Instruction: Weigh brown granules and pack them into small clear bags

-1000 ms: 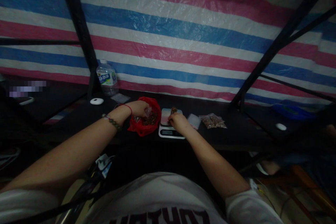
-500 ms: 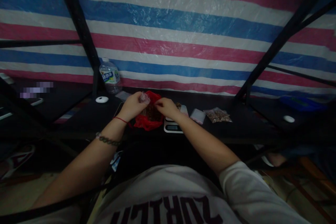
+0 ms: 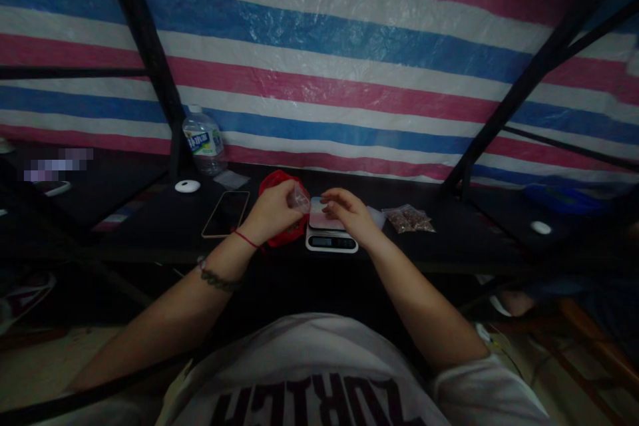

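Observation:
Between the fingers of my left hand (image 3: 276, 212) is a small clear plastic bag (image 3: 300, 198), held beside the scale. Beneath that hand sits a red bag (image 3: 285, 237), partly covered by it, with some brownish contents I cannot make out well. My right hand (image 3: 348, 210) hovers over the white kitchen scale (image 3: 332, 242), its fingers apart and nothing visible in them. A display and buttons show on the scale's front. To the right lie filled clear bags (image 3: 409, 219) of small brown pieces, next to a pale flat packet (image 3: 376, 215) half hidden by my right hand.
A phone (image 3: 226, 214) lies left of the red bag. Behind it are flat clear bags (image 3: 231, 179) and a plastic bottle (image 3: 204, 141). A white oval case (image 3: 188, 186) is on the black table (image 3: 150, 219). Dark metal posts (image 3: 150, 46) slant up on both sides.
My left hand has moved right with the clear bag, toward the scale. My right hand has shifted right from the red bag to above the scale, fingers spreading. The phone now shows.

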Action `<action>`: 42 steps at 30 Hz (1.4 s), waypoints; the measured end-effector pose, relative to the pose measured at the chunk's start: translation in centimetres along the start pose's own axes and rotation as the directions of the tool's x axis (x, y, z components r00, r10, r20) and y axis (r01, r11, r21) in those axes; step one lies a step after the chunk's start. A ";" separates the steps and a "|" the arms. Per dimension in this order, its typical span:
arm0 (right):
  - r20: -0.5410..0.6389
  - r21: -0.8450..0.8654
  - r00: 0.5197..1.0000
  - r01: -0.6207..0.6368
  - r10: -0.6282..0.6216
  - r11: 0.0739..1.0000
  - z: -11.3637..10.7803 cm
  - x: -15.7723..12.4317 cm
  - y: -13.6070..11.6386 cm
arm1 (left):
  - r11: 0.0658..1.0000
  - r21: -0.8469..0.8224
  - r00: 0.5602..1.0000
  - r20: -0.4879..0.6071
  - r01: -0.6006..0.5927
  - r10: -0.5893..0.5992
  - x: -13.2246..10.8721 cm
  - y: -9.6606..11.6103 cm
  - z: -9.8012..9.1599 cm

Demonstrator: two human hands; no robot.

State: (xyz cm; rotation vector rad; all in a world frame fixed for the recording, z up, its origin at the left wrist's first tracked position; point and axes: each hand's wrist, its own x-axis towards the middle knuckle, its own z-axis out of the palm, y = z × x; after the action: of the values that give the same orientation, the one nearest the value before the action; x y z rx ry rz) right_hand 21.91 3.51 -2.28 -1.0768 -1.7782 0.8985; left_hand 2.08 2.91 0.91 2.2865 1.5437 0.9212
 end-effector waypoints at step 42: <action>-0.186 -0.332 0.978 0.029 -0.096 0.943 -5.0 3.8 4.8 | 0.839 -0.544 0.954 -0.262 -0.020 -0.147 -1.7 -2.5 2.8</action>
State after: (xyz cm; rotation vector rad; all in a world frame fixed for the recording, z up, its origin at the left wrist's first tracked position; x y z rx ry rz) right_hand 26.97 9.55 -3.47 -1.2633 -1.8178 0.4434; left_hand 1.50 2.87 -3.17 1.7382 1.2286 1.5106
